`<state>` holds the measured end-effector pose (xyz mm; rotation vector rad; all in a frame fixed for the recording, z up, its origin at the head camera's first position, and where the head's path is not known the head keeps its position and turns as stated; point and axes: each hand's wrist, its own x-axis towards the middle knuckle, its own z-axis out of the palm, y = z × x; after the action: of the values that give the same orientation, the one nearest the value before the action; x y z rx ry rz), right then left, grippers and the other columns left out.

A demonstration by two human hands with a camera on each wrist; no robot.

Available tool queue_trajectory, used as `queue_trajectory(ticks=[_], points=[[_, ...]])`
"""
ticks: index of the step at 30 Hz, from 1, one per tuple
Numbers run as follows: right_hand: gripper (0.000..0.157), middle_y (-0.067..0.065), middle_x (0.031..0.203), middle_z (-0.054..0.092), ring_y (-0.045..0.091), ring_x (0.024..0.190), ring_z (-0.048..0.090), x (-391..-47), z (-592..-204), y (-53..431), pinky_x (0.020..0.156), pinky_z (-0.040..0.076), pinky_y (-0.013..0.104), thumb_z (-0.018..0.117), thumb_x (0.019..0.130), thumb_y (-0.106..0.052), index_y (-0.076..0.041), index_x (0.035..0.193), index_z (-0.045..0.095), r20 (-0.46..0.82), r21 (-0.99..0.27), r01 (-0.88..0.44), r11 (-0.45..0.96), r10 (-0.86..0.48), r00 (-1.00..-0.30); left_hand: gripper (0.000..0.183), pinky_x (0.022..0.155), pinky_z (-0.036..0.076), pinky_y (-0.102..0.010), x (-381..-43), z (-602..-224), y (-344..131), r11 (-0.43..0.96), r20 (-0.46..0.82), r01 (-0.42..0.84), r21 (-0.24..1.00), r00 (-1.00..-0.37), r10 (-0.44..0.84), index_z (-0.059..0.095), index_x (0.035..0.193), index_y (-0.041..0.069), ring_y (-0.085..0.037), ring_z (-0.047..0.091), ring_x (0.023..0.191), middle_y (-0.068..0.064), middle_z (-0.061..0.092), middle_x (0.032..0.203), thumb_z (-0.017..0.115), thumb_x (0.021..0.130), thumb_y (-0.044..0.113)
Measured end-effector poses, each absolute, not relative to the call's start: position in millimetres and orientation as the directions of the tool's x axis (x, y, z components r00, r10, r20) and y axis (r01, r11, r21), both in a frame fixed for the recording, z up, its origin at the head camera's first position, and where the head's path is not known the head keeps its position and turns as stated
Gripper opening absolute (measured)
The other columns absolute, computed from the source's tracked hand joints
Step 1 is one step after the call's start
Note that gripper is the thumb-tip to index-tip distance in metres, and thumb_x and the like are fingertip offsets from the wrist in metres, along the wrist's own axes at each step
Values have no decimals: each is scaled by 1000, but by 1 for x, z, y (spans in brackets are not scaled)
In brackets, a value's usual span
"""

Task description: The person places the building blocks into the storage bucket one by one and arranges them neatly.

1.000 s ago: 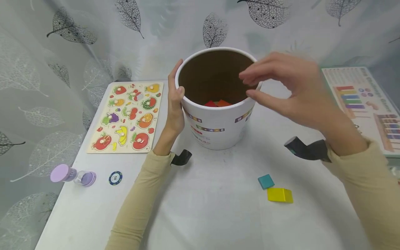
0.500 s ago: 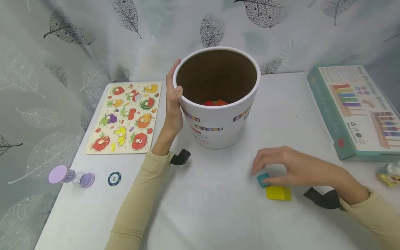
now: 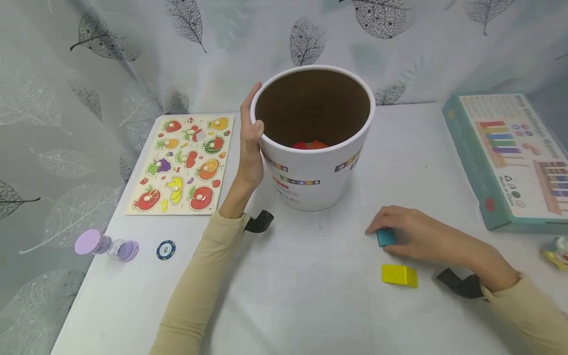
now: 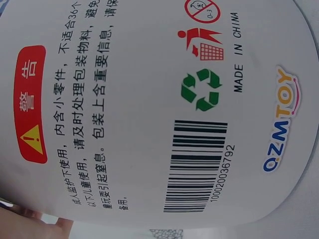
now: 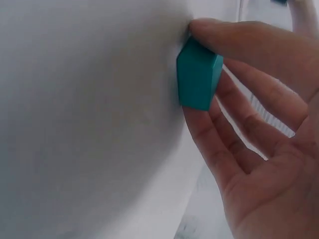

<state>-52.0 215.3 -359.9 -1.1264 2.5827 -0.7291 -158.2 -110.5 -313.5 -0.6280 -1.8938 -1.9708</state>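
Note:
A large white bucket (image 3: 310,180) stands upright near the back of the table, with red and orange pieces (image 3: 312,145) at its bottom. My left hand (image 3: 250,158) holds its left side, thumb at the rim and fingers along the outer wall. In the left wrist view, printed text and a barcode (image 4: 194,167) fill the bucket's side. My right hand (image 3: 414,234) pinches a small teal block (image 3: 386,237) between thumb and fingers, close over the table. The right wrist view shows the teal block (image 5: 197,74) from the side. Just in front of that hand lies a yellow block (image 3: 399,275).
At the left are a wooden fruit puzzle board (image 3: 182,165), a purple sand timer (image 3: 106,245) and a poker chip (image 3: 166,250). A green game box (image 3: 510,162) lies at the right, with a small yellow-and-white item (image 3: 556,252) before it. A leaf-print curtain (image 3: 306,34) hangs behind.
My right hand has come down from the bucket's right rim to the table, taken hold of the teal block and shifted it slightly away from the yellow one. The left hand keeps its place.

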Motion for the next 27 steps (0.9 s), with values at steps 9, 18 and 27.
queue_trajectory(ticks=[9,18,27], points=[[39,-18,101,65,0,88,58,-70,-355,240,83,53,19,85,70,-7,-24,103,72,64,-460,-623,633,-676,-734,104,110,36,-46,-158,-313,-110,-41,524,523,852,-850,50,21,154,12,-19,40,134,-3,37,151,41,78,79],[42,-4,106,70,0,101,61,-98,-266,221,88,44,9,89,66,-10,-11,106,74,477,-490,-791,365,-648,-594,108,111,35,-48,-157,-312,-111,-51,518,516,855,-854,49,21,154,10,-21,39,134,-7,36,151,43,76,81],[39,6,108,69,13,103,61,-134,-209,155,94,48,19,80,69,12,3,107,72,655,-521,-818,243,-501,-566,109,111,34,-49,-157,-311,-110,-58,515,512,857,-855,61,19,154,10,-22,38,135,-8,34,153,43,75,82]])
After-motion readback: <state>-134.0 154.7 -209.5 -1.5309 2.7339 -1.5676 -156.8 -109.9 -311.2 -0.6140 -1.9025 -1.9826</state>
